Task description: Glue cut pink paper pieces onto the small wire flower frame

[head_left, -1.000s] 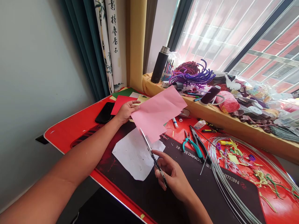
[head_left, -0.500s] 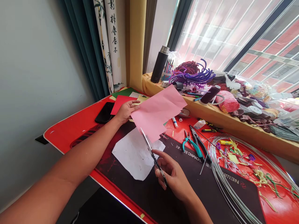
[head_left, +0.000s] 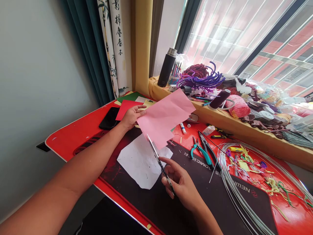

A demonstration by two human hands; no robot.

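Pinching pink paper (head_left: 162, 118) in the outstretched left hand (head_left: 131, 117), right hand (head_left: 179, 184) clamped on scissors (head_left: 160, 166), the two hands apart

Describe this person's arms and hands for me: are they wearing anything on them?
Both arms are bare: neither the left forearm nor the right forearm shows a sleeve in view. The left hand and the right hand wear no gloves, and I can see no ring, watch or bracelet on either.
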